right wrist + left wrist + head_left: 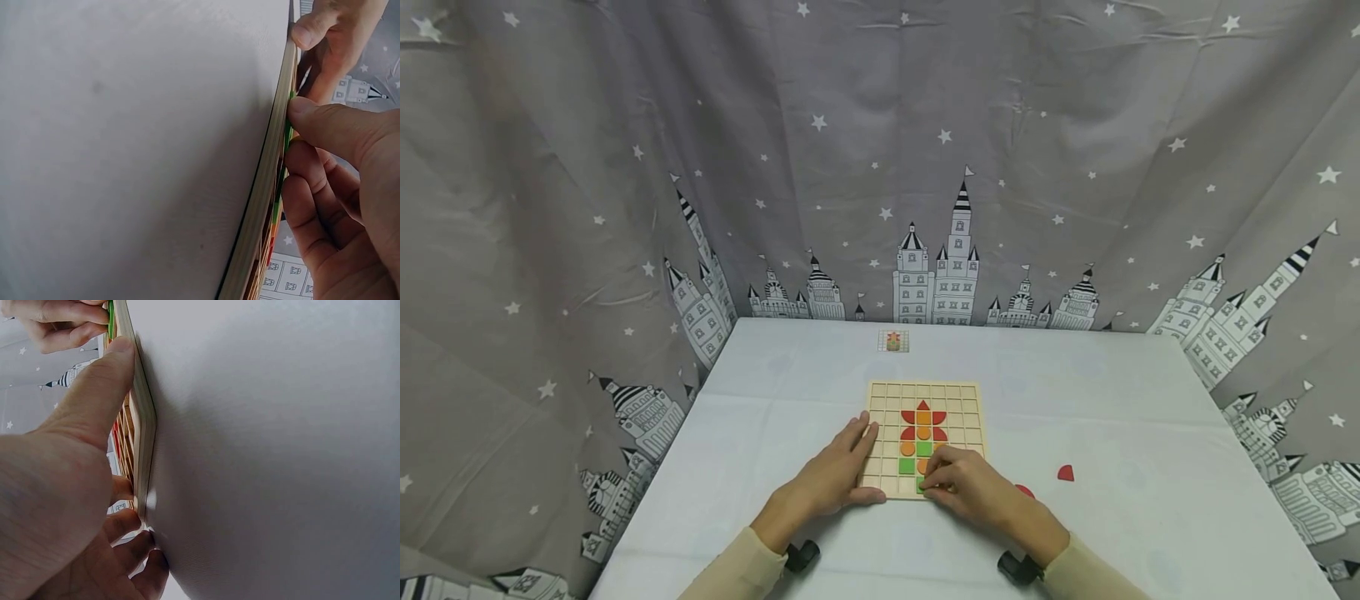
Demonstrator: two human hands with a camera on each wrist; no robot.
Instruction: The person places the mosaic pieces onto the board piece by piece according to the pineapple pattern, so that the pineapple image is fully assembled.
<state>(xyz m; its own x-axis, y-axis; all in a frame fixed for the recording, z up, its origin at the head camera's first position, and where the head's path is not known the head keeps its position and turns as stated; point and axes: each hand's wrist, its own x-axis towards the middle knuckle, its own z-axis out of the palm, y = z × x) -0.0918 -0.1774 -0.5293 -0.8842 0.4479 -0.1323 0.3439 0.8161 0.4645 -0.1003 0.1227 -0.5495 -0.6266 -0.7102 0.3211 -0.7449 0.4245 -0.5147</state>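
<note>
A square wooden grid board (962, 402) lies on the table, bearing a pattern of red, orange and green flat pieces in its middle columns. My left hand (833, 473) rests along the board's left side, fingers stretched out, with its thumb (115, 369) against the near edge. At that edge my right hand (976, 490) pinches a green square tile (921, 482) between thumb and fingers, over a cell of the bottom row. Part of the tile and some pieces are hidden under the right hand. In the right wrist view the green tile (288, 125) shows edge-on at the thumb tip.
To the right of the board lies a red quarter-circle piece (1066, 473). Another red piece (1024, 490) shows partly behind the right hand. Beyond the board is a small picture card (893, 341). A grey curtain (850, 167) with castles hangs behind the white table (760, 467).
</note>
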